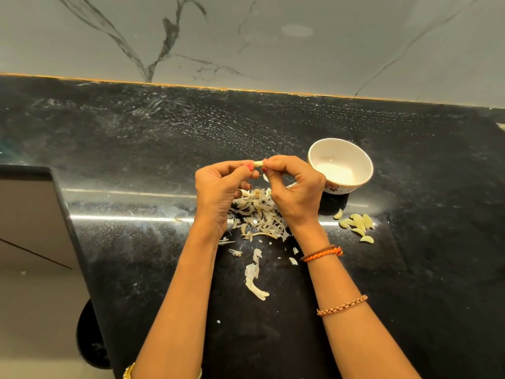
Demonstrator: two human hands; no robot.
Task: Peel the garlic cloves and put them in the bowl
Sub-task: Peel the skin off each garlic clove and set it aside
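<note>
garlic clove (258, 163) pinched end-to-end between left hand (218, 187) and right hand (296, 188) grip fingertips, above peel pile (257, 212) on tabletop (164, 149), bowl (340, 162) just right.

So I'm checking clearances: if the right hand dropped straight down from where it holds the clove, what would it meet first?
Probably the heap of papery white garlic skins on the black counter below the right hand, though depth is unclear.

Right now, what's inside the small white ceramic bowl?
The white bowl looks empty: only its pale, glossy floor shows. The right hand covers its near-left edge.
</note>
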